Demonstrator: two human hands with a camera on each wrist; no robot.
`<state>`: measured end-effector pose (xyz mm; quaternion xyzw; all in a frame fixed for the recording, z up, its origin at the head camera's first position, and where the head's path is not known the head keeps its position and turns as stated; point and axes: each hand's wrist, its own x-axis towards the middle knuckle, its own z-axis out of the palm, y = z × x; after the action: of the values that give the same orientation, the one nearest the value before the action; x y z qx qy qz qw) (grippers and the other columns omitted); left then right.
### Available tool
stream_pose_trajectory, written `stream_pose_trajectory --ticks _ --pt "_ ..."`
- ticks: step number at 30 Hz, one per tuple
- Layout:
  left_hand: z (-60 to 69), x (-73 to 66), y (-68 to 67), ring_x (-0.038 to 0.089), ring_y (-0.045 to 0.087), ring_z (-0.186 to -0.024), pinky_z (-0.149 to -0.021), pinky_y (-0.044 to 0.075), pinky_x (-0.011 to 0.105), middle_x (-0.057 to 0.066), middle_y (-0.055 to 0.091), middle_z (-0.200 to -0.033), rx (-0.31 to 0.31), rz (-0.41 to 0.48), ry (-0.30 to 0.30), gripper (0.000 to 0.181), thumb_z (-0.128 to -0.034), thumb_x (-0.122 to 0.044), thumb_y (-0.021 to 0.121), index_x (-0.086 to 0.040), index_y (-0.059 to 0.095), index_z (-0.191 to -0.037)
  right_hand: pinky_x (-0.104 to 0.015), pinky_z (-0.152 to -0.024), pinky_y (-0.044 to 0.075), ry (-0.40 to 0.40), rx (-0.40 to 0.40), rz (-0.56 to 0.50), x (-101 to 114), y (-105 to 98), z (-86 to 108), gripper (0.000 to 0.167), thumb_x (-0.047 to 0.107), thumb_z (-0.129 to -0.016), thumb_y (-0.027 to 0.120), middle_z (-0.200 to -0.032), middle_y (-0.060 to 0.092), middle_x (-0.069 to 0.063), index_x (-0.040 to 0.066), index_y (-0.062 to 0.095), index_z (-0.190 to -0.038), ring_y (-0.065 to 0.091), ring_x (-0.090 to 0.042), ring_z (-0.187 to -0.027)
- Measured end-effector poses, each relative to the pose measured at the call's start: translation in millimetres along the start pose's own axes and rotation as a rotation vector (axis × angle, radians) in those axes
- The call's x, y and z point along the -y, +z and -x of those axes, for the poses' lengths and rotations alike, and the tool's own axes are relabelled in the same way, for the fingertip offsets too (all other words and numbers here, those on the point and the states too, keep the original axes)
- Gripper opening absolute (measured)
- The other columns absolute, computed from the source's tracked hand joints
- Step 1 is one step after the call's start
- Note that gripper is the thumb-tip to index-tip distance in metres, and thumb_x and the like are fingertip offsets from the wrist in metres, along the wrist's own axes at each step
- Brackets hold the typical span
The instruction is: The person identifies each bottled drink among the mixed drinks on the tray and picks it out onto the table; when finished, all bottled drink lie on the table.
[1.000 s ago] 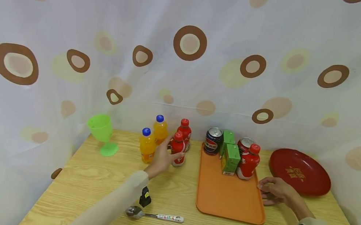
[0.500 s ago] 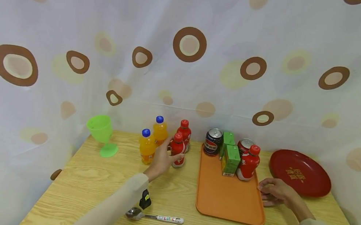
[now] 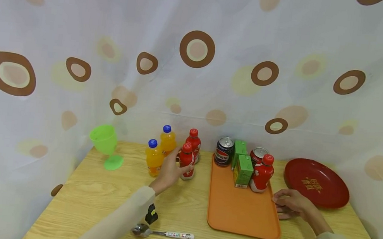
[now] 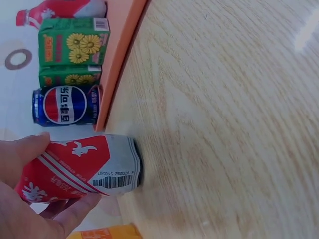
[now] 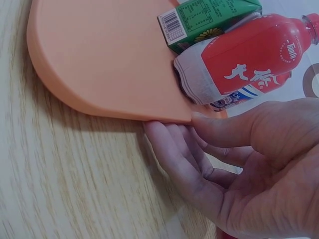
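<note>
My left hand (image 3: pixel 169 171) has its thumb and fingers around a red-capped bottle (image 3: pixel 186 158) with a red and white label, which stands upright on the table. The left wrist view shows that bottle (image 4: pixel 84 167) up close, its upper part hidden by the hand. At the orange tray (image 3: pixel 242 214), my right hand (image 3: pixel 292 204) pinches the right rim between thumb and fingertips. On the tray stand a dark blue cola can (image 3: pixel 223 154), two green drink cartons (image 3: pixel 243 171), another red bottle (image 3: pixel 260 175) and a red can (image 3: pixel 258 154) partly behind it.
Two orange-drink bottles (image 3: pixel 154 158) stand left of my left hand, and another red bottle (image 3: pixel 193 140) is just behind. A green goblet (image 3: pixel 105 141) is farther left. A spoon (image 3: pixel 165 233) lies in front. At the right is a red oval plate (image 3: pixel 316 183).
The view has shifted slightly. Both hands keep the same hold and place, and the bottle and tray have not visibly moved.
</note>
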<state>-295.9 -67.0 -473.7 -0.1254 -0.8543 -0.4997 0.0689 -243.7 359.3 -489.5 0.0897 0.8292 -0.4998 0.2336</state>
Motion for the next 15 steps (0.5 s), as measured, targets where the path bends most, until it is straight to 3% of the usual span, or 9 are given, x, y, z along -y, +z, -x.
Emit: stream_pose_trajectory --ticks 4,10,15 --pt "4.2 -3.9 -1.7 0.038 0.055 -0.136 -0.111 0.050 0.054 0.018 0.054 -0.151 0.022 -0.040 0.010 0.076 -0.0933 -0.014 0.081 -0.003 0.040 -0.156 -0.040 -0.073 0.066 0.003 -0.008 0.005 -0.3 1.1 -0.2 0.026 0.013 -0.108 0.057 -0.087 0.068 -0.006 -0.009 0.058 -0.122 0.071 -0.017 -0.076" --pt "15.8 -11.2 -2.5 0.046 0.049 -0.140 -0.114 0.044 0.061 0.025 0.042 -0.156 -0.047 -0.099 0.044 0.083 -0.0935 -0.017 0.081 -0.007 0.033 -0.160 -0.039 -0.072 0.066 0.000 -0.012 0.003 -1.2 0.8 -0.6 0.025 0.013 -0.107 0.058 -0.086 0.069 -0.005 -0.008 0.059 -0.121 0.071 -0.017 -0.075" --pt "26.0 -15.3 0.9 0.042 0.052 -0.131 -0.109 0.050 0.057 0.024 0.042 -0.148 -0.154 -0.175 0.172 0.074 -0.0939 -0.015 0.080 -0.006 0.038 -0.154 -0.039 -0.072 0.066 0.002 -0.012 0.008 -1.5 0.9 -0.4 0.024 0.012 -0.107 0.058 -0.086 0.069 -0.005 -0.007 0.059 -0.120 0.071 -0.017 -0.075"
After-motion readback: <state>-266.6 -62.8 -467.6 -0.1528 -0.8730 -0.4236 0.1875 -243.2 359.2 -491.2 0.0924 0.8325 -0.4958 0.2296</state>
